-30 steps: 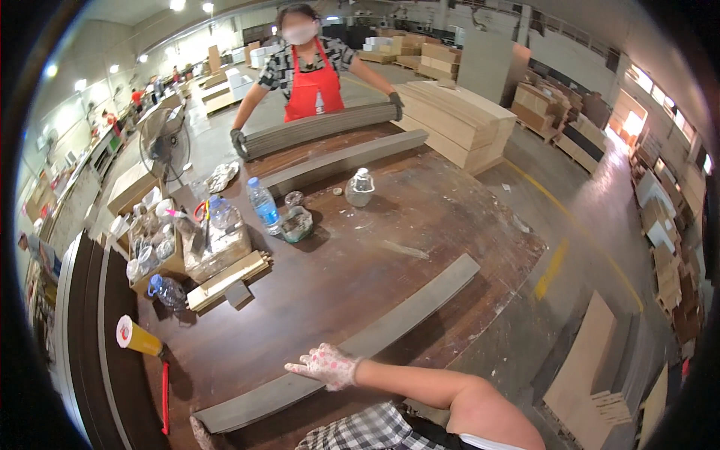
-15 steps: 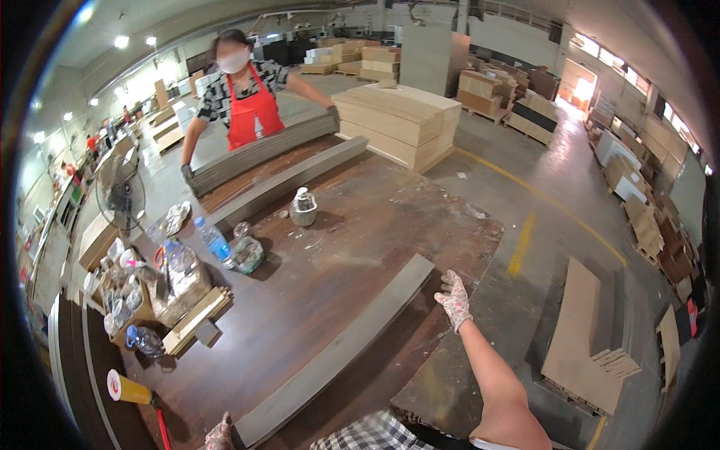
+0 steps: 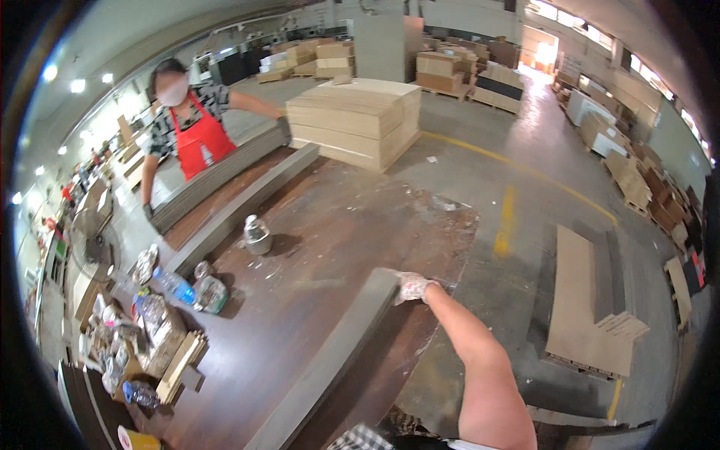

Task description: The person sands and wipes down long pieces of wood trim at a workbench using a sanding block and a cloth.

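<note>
A long grey board [image 3: 330, 352] lies slantwise on the brown worktable [image 3: 247, 322], its near end running out of the lower edge of the picture. My right hand [image 3: 412, 287], in a pale patterned glove, has its fingers closed on the board's far right end. My left hand is out of the picture. Farther back, a second grey strip [image 3: 244, 206] lies across the table. Behind it a person in a red apron [image 3: 202, 146] holds both ends of a stack of long grey boards [image 3: 217, 176] with dark-gloved hands.
A jar [image 3: 257, 236], a blue-labelled bottle [image 3: 174, 285] and a cluttered box of bottles [image 3: 161, 322] stand on the table's left. A yellow cup [image 3: 139, 439] is at the lower left. Pale board stacks [image 3: 356, 124] rise beyond the table; a pallet of boards [image 3: 589, 307] sits right.
My right hand has moved from beside the board onto its far end and closed there. My left hand has gone out of the picture. The view has swung to the right.
</note>
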`<state>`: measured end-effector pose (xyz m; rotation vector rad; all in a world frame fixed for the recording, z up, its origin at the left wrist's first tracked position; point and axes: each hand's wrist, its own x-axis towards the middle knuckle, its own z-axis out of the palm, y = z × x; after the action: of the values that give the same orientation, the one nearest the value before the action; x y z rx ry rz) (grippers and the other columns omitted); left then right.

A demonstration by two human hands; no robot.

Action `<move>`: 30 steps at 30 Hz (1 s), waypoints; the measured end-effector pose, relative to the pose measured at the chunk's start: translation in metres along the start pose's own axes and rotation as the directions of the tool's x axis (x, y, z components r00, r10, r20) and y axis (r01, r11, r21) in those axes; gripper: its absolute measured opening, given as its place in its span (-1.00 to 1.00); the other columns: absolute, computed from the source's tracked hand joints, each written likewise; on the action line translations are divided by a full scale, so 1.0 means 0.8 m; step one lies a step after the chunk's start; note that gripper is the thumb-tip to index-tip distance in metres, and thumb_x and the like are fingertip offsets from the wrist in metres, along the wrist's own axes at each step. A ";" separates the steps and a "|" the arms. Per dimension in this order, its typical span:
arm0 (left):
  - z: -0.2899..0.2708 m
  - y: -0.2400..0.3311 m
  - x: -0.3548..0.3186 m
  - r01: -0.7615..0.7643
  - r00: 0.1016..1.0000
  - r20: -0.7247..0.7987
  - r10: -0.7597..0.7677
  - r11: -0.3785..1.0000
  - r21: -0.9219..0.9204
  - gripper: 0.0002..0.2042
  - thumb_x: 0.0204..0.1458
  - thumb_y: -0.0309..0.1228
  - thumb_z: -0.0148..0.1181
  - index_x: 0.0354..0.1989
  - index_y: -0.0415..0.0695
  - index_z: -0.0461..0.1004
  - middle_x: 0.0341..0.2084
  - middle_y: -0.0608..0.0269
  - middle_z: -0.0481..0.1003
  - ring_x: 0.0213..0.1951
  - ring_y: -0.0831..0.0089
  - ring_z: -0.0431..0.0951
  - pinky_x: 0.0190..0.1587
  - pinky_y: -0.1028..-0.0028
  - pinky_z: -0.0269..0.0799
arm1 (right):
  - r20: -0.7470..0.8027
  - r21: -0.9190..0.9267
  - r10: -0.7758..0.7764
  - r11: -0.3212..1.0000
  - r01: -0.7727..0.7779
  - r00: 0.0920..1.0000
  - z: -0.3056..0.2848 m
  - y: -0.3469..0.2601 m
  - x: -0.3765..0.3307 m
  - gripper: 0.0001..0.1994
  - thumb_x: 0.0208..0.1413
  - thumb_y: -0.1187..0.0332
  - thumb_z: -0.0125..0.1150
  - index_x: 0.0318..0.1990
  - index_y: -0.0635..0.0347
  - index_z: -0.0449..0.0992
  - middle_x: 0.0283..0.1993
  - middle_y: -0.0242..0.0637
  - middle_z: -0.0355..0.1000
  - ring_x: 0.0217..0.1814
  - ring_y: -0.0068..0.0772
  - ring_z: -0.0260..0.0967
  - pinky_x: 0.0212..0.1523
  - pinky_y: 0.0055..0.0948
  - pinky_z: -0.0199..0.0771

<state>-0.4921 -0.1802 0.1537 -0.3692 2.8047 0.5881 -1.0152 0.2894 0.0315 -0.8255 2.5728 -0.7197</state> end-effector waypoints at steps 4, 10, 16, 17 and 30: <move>0.056 -0.070 -0.002 -0.047 0.999 -0.017 0.048 0.765 -0.642 -0.40 -0.05 -0.37 0.32 0.21 -0.19 0.28 -0.08 0.07 0.48 -0.01 0.13 0.48 -0.09 0.19 0.50 | -0.097 0.046 -0.255 0.964 0.260 0.962 0.014 0.043 0.033 -0.04 -0.39 0.26 0.56 0.32 0.06 0.23 0.28 -0.15 0.32 0.34 -0.18 0.25 0.32 -0.29 0.25; 0.002 0.004 0.044 0.046 0.997 -0.035 -0.066 0.913 -0.405 -0.44 -0.01 -0.35 0.29 0.19 -0.19 0.30 -0.08 0.09 0.48 -0.02 0.16 0.47 -0.11 0.21 0.50 | -0.026 0.502 -0.224 0.840 0.206 0.974 0.046 0.051 0.057 -0.33 -0.01 0.17 0.33 0.29 -0.10 0.25 0.20 -0.36 0.34 0.29 -0.25 0.25 0.26 -0.02 0.26; -0.010 0.008 0.066 0.035 0.977 -0.179 -0.114 0.917 -0.397 -0.48 0.02 -0.33 0.26 0.17 -0.18 0.33 -0.08 0.11 0.47 -0.03 0.19 0.47 -0.14 0.22 0.50 | -0.039 0.419 -0.245 0.876 0.238 0.969 0.040 0.063 0.053 -0.33 0.03 0.22 0.34 0.32 -0.13 0.21 0.22 -0.45 0.29 0.27 -0.29 0.23 0.27 -0.01 0.27; -0.012 0.003 0.062 0.039 0.964 -0.224 -0.142 0.911 -0.411 -0.49 0.03 -0.33 0.25 0.17 -0.18 0.33 -0.08 0.11 0.47 -0.03 0.19 0.47 -0.14 0.22 0.50 | -0.017 0.300 -0.225 0.928 0.220 0.974 0.034 0.062 0.048 -0.17 -0.17 0.31 0.46 0.33 -0.08 0.19 0.26 -0.43 0.28 0.30 -0.34 0.22 0.29 -0.17 0.28; 0.175 -0.344 -0.267 -0.617 0.281 -0.378 -0.882 0.136 -0.775 -0.90 0.23 -0.26 0.04 -0.20 0.04 0.38 -0.29 0.21 0.49 -0.21 0.34 0.51 -0.08 0.31 0.47 | 0.149 0.526 0.014 0.846 -0.091 0.989 0.019 -0.009 0.028 -0.17 -0.17 0.58 0.46 0.34 0.05 0.24 0.28 -0.41 0.32 0.32 -0.47 0.19 0.38 -0.29 0.18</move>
<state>-0.1842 -0.3240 -0.0058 -2.0414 2.0012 3.2371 -1.0225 0.2656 0.0195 -0.5895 2.0925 -1.2343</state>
